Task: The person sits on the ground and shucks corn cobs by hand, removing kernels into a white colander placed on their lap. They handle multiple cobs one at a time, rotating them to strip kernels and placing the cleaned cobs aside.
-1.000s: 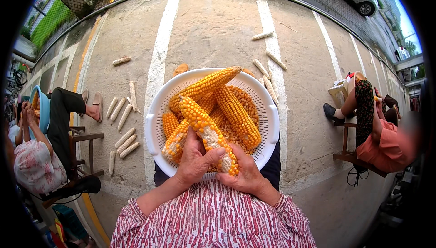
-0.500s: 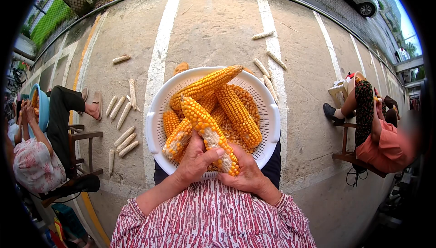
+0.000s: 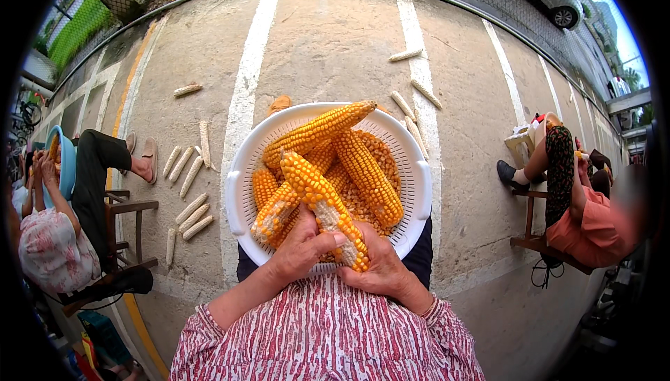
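Note:
Both my hands grip a partly stripped yellow corn cob (image 3: 310,185) over a white perforated plastic basket (image 3: 420,189) on my lap. My left hand (image 3: 299,248) is closed around its left side, thumb lying across the pale stripped strip. My right hand (image 3: 377,266) holds the lower right end with fingers curled. Inside the basket lie several full ears of corn (image 3: 365,175) and loose kernels (image 3: 380,151). Another ear (image 3: 273,210), patchy with pale bare spots, rests just left of the held one; part of it is hidden by my hand.
Several bare white cobs (image 3: 188,178) are scattered on the striped pavement (image 3: 328,46). A seated person (image 3: 59,241) at left has a blue basin (image 3: 66,178); another (image 3: 586,234) sits at right on a wooden chair (image 3: 530,245). A chain-link fence (image 3: 98,1) and parked car (image 3: 551,1) are beyond.
My hands and the held cob have shifted very slightly downward, my left thumb sitting a little lower on the cob. Otherwise the basket and scattered cobs look the same.

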{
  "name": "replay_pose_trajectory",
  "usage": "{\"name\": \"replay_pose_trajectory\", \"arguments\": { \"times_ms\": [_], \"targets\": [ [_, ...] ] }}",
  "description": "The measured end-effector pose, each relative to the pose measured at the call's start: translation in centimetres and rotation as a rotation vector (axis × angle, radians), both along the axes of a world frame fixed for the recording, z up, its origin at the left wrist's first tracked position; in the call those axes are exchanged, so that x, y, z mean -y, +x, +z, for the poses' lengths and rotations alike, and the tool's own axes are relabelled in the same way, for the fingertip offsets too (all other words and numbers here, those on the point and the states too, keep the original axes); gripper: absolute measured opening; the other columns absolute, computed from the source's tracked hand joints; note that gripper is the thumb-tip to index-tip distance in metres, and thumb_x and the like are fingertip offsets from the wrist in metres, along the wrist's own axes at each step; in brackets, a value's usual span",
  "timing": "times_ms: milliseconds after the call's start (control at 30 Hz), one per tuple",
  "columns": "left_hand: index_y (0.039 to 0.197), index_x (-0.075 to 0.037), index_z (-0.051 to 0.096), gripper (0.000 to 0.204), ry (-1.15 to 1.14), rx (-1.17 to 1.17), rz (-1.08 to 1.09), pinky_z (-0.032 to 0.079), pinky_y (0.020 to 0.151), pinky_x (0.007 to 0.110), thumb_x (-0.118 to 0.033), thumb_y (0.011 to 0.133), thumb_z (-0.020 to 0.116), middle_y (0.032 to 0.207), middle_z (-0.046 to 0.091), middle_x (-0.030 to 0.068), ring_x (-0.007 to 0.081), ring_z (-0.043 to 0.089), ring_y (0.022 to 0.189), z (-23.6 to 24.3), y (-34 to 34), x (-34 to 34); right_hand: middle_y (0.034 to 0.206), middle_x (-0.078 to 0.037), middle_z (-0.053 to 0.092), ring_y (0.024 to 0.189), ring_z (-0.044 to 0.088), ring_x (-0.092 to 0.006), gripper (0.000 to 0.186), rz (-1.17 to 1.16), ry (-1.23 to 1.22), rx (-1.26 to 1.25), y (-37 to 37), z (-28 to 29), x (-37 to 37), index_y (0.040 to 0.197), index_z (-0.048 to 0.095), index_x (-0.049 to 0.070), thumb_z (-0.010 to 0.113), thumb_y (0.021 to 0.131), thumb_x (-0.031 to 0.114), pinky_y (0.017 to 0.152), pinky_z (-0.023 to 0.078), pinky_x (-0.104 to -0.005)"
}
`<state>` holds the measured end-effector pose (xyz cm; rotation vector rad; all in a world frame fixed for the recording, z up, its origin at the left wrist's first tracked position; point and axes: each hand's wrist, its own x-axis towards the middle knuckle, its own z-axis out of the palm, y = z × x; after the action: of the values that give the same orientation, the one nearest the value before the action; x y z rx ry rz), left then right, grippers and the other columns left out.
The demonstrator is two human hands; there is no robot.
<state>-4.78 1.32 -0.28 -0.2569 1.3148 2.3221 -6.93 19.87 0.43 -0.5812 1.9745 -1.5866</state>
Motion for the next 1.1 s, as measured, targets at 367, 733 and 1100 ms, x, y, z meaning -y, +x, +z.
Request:
{"name": "replay_pose_trajectory", "arguments": {
  "times_ms": [367,733,1100],
  "targets": [
    [0.148,-0.007,0.01,0.087,-0.009,-0.058,0.071,0.028,0.112,0.037,-0.002,0.07,0.048,0.137,0.035,0.0127,0.0224,0.036,0.131,0.1,-0.2,-0.6,0.111,-0.012,0.059,0.1,0.059,-0.0188,0.069,-0.017,-0.004,0.109,-0.2,-0.4,-0.6,0.133,0.042,-0.001,0.072,0.073,0.01,0.087,0.048,-0.0313],
    [0.147,-0.006,0.012,0.089,0.112,-0.019,0.149,0.038,0.107,0.038,0.0,0.077,0.067,0.131,0.042,0.0108,0.0213,0.046,0.124,1.1,-0.7,-1.0,0.117,-0.009,0.056,0.106,0.056,-0.0165,0.07,-0.051,-0.094,0.342,-0.6,0.4,-0.4,0.135,0.042,-0.002,0.072,0.073,0.011,0.093,0.045,-0.0299],
    [0.144,-0.004,0.017,0.078,0.032,-0.046,0.197,0.043,0.102,0.034,-0.006,0.085,0.068,0.129,0.045,0.0114,0.0189,0.05,0.119,0.4,-0.8,-1.5,0.106,-0.018,0.062,0.096,0.063,-0.0251,0.063,-0.083,0.051,0.181,0.0,0.7,0.5,0.127,0.045,-0.003,0.071,0.072,0.012,0.084,0.05,-0.0357]
  ]
}}
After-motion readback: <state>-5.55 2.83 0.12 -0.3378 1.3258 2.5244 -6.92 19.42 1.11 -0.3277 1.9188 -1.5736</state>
